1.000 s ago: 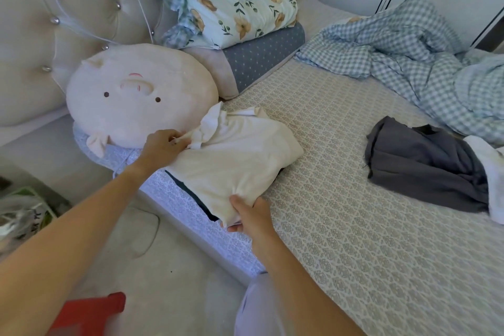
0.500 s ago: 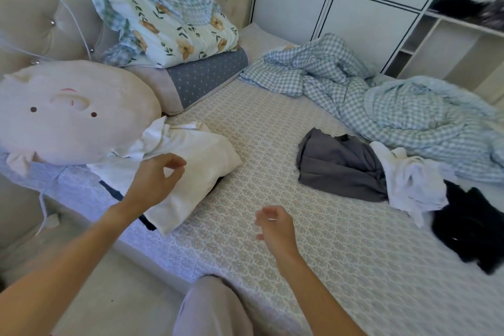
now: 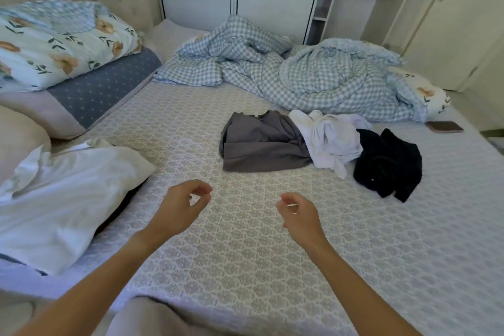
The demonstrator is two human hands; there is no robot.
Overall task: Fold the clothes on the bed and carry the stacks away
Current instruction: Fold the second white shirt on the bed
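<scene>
Having left the folded white shirt (image 3: 68, 194), left hand (image 3: 180, 206) and right hand (image 3: 300, 215) hover (grips loose, empty).

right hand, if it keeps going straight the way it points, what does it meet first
Probably the crumpled white garment, near where it meets the grey folded cloth; the right hand has only bare patterned mattress cover before that. Depth is unclear.

Both hands hover over the bed (image 3: 245, 267), left hand (image 3: 178, 209) beside right hand (image 3: 300, 217). A folded stack (image 3: 68, 199) lies left of the left hand. Beyond the right hand lie three garments (image 3: 321, 144) in a row, with the duvet (image 3: 300, 73) behind them and pillows (image 3: 68, 57) far left.
</scene>
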